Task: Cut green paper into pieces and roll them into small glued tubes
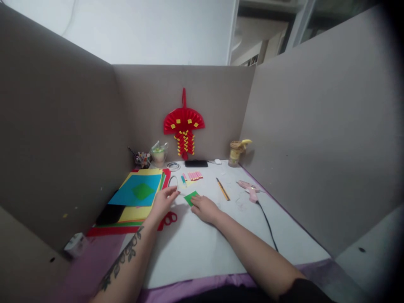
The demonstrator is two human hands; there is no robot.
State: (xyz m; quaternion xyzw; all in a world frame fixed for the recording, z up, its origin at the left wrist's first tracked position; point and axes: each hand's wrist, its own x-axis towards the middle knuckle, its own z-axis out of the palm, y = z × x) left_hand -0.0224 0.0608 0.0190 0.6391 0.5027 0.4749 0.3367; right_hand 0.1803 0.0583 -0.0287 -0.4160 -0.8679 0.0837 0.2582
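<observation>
A small green paper square (190, 198) lies on the white table mat (195, 248), partly covered by the fingers of my right hand (204, 208), which rest spread and flat on it. To its left my left hand (164, 201) hovers with thumb and fingertips close together at a thin ring of pale tape (173, 181); what it pinches, if anything, is too small to make out. Red-handled scissors (168, 219) lie beneath my left wrist, their blades hidden.
Coloured paper sheets (132, 191) are stacked at left. A yellow cutter (223, 189) and pink glue gun (251, 190) lie at right. Pink rolls (195, 176), a black phone (196, 163) and cups are behind. A red paper ornament (184, 122) hangs on the back panel.
</observation>
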